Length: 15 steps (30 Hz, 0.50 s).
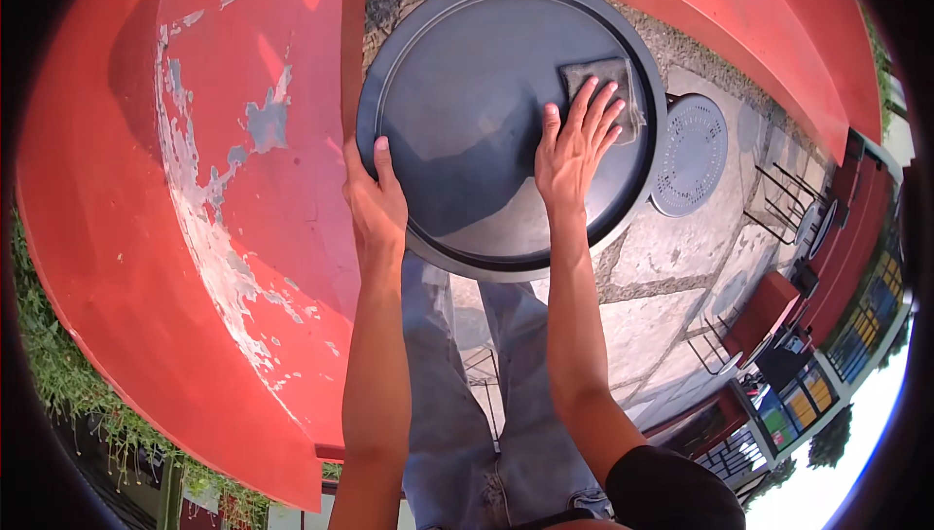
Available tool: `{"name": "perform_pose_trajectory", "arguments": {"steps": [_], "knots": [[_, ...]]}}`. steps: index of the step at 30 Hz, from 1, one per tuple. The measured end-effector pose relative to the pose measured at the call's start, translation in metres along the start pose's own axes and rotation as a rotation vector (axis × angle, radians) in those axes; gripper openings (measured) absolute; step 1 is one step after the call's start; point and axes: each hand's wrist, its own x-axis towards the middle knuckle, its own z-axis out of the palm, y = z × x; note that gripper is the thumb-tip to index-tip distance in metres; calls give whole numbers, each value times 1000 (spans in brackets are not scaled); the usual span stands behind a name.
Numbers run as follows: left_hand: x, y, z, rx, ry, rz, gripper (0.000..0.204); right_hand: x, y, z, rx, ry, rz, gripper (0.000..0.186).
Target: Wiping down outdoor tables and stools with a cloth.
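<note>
A round dark grey tabletop (467,92) with a raised rim lies in front of me. My left hand (377,204) grips its left edge, thumb over the rim and the other fingers hidden at the side. Toward the right of the surface, my right hand (574,146) lies with its fingers spread on a folded grey cloth (628,92). The cloth shows above and to the right of the fingers, flat against the tabletop near its rim. A shiny, paler patch and a dark shadow show on the surface.
A curved red bench (253,267) with peeling paint runs along the left, and a red wall (720,5) curves behind. Just right of the tabletop stands a round grey perforated stool (693,156). Stone paving (662,321), metal-legged chairs and dark red tables lie farther right.
</note>
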Motion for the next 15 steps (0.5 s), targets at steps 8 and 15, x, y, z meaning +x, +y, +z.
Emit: {"name": "perform_pose_trajectory", "arguments": {"steps": [8,15], "knots": [[7,-5,0,-242,-17,80,39,-15,-121,17,73,-243,-510,66],[-3,13,-6,-194,-73,-15,39,-115,4,-48,-41,-430,-269,63]]}}
